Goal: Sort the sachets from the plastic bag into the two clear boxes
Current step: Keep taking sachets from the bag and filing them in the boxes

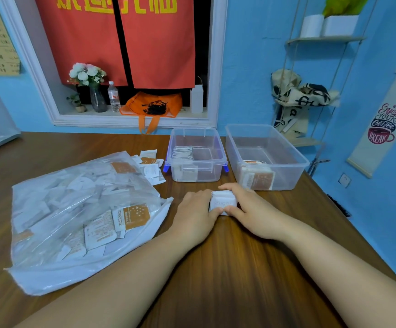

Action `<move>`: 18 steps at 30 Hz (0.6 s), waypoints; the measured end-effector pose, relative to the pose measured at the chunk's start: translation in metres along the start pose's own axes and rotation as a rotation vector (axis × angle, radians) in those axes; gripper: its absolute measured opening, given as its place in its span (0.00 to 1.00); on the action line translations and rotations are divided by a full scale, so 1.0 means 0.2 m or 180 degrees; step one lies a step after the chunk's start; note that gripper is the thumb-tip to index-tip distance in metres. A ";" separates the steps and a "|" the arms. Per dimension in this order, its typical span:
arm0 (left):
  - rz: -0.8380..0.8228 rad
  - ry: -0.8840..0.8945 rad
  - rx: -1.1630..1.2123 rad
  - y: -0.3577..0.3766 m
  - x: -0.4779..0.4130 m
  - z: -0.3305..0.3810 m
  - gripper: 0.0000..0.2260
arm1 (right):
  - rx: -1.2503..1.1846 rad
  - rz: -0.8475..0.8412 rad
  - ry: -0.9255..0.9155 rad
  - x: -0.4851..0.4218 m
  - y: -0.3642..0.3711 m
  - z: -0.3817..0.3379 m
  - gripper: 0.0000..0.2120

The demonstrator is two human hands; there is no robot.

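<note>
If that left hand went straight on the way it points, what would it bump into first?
The left hand, gripping the sachet stack against the right hand, points at the right clear box. Its near wall probably comes first; depth is unclear.

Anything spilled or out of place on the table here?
A few loose sachets lie spilled on the table beside the mouth of the plastic bag, left of the blue-latched box. Nothing else looks odd.
</note>
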State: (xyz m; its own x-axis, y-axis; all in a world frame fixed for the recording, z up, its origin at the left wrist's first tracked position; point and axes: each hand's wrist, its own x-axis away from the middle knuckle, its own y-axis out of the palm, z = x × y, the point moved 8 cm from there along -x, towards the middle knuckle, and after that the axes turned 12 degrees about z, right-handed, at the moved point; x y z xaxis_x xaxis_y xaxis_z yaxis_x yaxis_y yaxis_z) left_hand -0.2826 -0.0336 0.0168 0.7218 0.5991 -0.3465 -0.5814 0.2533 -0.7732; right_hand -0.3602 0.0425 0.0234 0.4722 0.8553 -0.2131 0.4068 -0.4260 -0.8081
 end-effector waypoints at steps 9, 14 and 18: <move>0.0428 0.0038 0.0492 -0.26 -0.09 0.07 0.15 | -0.0164 0.0217 -0.0461 -0.15 -0.23 -0.21 0.13; 0.0729 0.0000 0.0568 -0.41 -0.25 0.05 0.15 | 0.0050 -0.0076 -0.0779 -0.39 -0.31 -0.36 0.14; 0.0961 -0.0321 0.0899 -0.44 -0.35 -0.07 0.15 | -0.0136 -0.0257 -0.0771 -0.60 -0.28 -0.39 0.13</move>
State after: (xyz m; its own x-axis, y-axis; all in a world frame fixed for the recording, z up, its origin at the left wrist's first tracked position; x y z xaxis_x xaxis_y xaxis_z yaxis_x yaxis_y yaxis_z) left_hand -0.2774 -0.1085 0.1026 0.4714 0.7459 -0.4706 -0.8511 0.2450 -0.4643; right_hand -0.3794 -0.0586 0.1375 0.2378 0.9306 -0.2783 0.4707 -0.3610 -0.8050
